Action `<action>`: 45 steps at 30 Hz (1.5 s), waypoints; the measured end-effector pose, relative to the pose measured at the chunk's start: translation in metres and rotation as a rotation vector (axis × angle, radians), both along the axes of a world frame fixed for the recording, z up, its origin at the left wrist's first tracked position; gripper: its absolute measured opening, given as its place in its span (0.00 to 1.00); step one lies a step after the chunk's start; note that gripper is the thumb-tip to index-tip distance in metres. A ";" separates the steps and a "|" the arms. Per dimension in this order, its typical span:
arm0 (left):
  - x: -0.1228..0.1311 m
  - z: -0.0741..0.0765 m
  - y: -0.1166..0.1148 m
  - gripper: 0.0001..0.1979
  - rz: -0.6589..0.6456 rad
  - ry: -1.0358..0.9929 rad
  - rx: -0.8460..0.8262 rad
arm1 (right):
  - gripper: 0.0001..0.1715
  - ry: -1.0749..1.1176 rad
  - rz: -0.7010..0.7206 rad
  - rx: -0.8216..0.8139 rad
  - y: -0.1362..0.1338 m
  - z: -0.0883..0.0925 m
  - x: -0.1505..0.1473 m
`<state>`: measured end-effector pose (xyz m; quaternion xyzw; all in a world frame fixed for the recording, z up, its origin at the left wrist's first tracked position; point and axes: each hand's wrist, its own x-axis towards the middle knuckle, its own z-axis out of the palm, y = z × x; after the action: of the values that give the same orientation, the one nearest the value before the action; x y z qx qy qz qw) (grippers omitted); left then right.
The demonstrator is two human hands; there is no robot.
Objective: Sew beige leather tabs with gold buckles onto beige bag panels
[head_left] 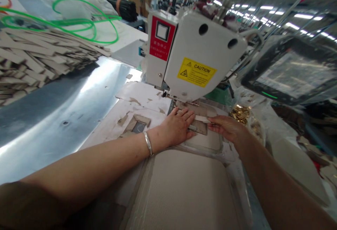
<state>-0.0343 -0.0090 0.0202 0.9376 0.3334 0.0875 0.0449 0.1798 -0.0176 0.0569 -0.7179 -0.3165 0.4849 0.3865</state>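
Observation:
My left hand, with a silver bangle at the wrist, lies flat on a beige panel in front of the white sewing machine. Its fingers are stretched out, and nothing shows in it. At the panel's right side, my right hand pinches the end of a thin pale strip. The strip reaches left over a rectangular frame-shaped patch on the panel. The machine's lower head is just beyond my left fingertips.
A large beige panel stack lies nearest me. Beige strips are heaped at left beside a green cord. Gold metal pieces sit in plastic at right, below a plastic-wrapped screen. A small frame piece lies left.

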 end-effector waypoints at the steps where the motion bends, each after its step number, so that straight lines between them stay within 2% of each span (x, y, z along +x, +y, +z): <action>1: 0.000 0.000 0.000 0.33 0.001 0.001 -0.003 | 0.12 0.010 -0.029 -0.022 0.000 0.002 -0.002; 5: 0.000 0.000 0.000 0.32 -0.002 -0.006 0.001 | 0.15 -0.049 -0.089 -0.070 0.000 0.003 -0.011; 10: -0.002 -0.004 0.000 0.32 -0.004 -0.024 0.035 | 0.15 -0.407 -0.002 -0.099 0.000 -0.004 -0.014; 12: 0.001 -0.004 0.000 0.31 -0.014 -0.016 0.052 | 0.14 -0.463 0.044 -0.126 -0.001 -0.007 -0.012; 16: 0.020 0.000 -0.001 0.26 -0.219 -0.022 0.104 | 0.12 -0.411 0.099 -0.126 -0.001 -0.013 -0.005; 18: 0.027 0.002 -0.001 0.24 -0.261 -0.059 0.124 | 0.11 -0.398 0.107 -0.114 -0.001 -0.017 -0.002; 21: 0.016 0.002 -0.001 0.25 -0.185 -0.105 0.124 | 0.11 -0.404 0.117 -0.098 -0.002 -0.023 0.001; 26: -0.035 0.000 -0.001 0.27 -0.044 -0.138 0.142 | 0.11 -0.388 0.130 -0.030 -0.006 -0.026 0.000; 28: -0.045 0.000 -0.002 0.26 -0.021 -0.133 0.155 | 0.11 -0.364 0.127 -0.031 -0.006 -0.023 -0.002; 35: -0.036 -0.003 -0.002 0.22 -0.010 -0.084 0.196 | 0.09 -0.211 0.148 -0.203 -0.002 -0.005 -0.004; 45: -0.038 -0.002 0.003 0.20 -0.046 -0.073 0.190 | 0.10 -0.348 0.178 -0.161 -0.003 -0.010 0.004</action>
<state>-0.0726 -0.0063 0.0177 0.9413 0.3000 0.1517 -0.0300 0.1839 -0.0204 0.0464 -0.7886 -0.4009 0.4095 0.2230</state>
